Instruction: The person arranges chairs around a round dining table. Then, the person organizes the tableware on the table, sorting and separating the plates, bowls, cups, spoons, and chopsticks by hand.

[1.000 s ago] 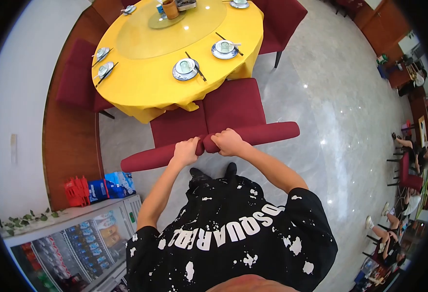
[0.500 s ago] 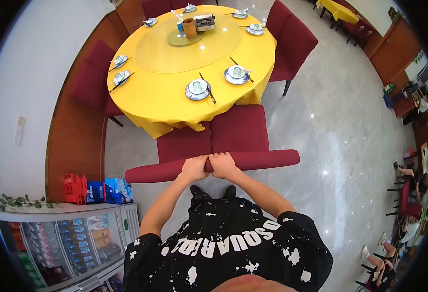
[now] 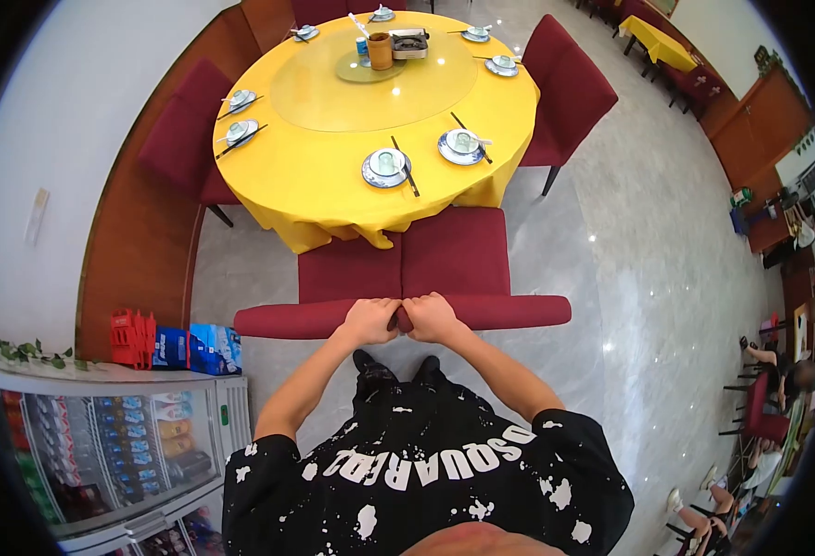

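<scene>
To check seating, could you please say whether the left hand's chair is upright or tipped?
Upright: its seat faces up, its backrest standing behind.

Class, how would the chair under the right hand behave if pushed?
The chair is probably stiff: its back looks straight. It may slide easily on the glossy floor. Pushed from the top, where the right hand is, it might tip.

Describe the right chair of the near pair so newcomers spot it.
Find the round yellow-clothed table. At its near side, two maroon chairs stand side by side. Take the right chair: unlike the left chair, its backrest is under the person's right grip.
</scene>
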`<state>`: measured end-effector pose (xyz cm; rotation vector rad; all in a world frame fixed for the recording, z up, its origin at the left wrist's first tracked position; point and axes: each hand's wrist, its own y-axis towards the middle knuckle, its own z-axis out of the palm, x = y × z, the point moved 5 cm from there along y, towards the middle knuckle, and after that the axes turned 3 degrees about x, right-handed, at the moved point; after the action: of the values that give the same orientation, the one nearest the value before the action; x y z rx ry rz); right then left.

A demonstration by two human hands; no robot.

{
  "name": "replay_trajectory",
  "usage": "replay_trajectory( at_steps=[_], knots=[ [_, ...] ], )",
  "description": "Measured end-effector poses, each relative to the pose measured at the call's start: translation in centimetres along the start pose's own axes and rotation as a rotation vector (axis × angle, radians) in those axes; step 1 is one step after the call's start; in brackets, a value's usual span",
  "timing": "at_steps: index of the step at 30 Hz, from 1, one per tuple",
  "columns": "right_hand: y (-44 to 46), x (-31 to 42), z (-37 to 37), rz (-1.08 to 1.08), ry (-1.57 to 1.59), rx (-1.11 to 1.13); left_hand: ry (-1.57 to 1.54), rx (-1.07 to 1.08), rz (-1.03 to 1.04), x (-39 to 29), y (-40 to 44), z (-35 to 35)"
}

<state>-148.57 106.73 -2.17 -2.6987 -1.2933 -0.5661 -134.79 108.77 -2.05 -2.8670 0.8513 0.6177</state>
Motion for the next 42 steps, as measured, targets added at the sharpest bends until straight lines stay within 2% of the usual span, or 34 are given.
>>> replay_trajectory(
  at_steps=[3,11,14,19,22,23,26,27,30,33,35,37,39,41,42],
  knots=[
    [0.0,0.2,0.1,0.011,-0.026,-0.037,0.022,-0.024,-0.004,-0.6,-0.1,-0.5],
    [0.4,0.1,1.2,0.071,-0.053,0.013,0.057,0.074,-0.093,-0.4,0.5,0.3],
    [0.1,0.4,0.7,0.069,-0.099,-0.075,0.044,0.085,-0.101,-0.6,0.6,-0.1],
    [-0.5,1.1,-0.5,0.186,-0.092,-0.036,-0.006,0.039,-0.131,-0.8,0.0,-0.8],
    [-1.5,1.7,-2.5,0.15,-0.003,-0.201,-0.019,-0.039,-0.046,-0.9,0.1,-1.5],
    [-2.1,1.8,-3.2,0.176,0.074,-0.228,-0.044,0.013,-0.061,-1.0,0.2,-1.5],
    [-5.9,0.9,-5.3,0.304,0.189,-0.513,-0.078,0.004,-0.053,-2.1,0.7,-2.9],
    [-7.7,0.2,-6.1,0.372,0.147,-0.589,-0.092,0.031,-0.108,-2.9,0.9,-3.8],
    [-14.5,-2.7,-7.2,0.634,0.0,-0.765,-0.259,-0.145,-0.04,-3.9,1.4,-3.3],
    [-21.3,-6.2,-7.6,0.89,-0.004,-0.905,-0.328,-0.255,-0.013,-7.3,3.0,-2.7],
    [-26.3,-9.5,-5.5,1.088,0.191,-0.889,-0.353,-0.283,-0.001,-11.1,5.6,-1.7],
    [-31.5,-13.9,0.3,1.302,0.406,-0.682,-0.313,-0.274,0.023,-14.3,9.1,1.3],
    [-36.2,-19.3,6.6,1.361,0.589,-0.5,-0.264,-0.302,0.04,-18.1,13.1,4.2],
    [-40.6,-22.0,9.6,1.305,0.879,-0.449,-0.289,-0.256,0.04,-21.3,17.1,7.9],
    [-43.6,-24.0,8.8,1.308,1.008,-0.454,-0.282,-0.228,0.011,-23.5,19.7,9.1]
  ],
)
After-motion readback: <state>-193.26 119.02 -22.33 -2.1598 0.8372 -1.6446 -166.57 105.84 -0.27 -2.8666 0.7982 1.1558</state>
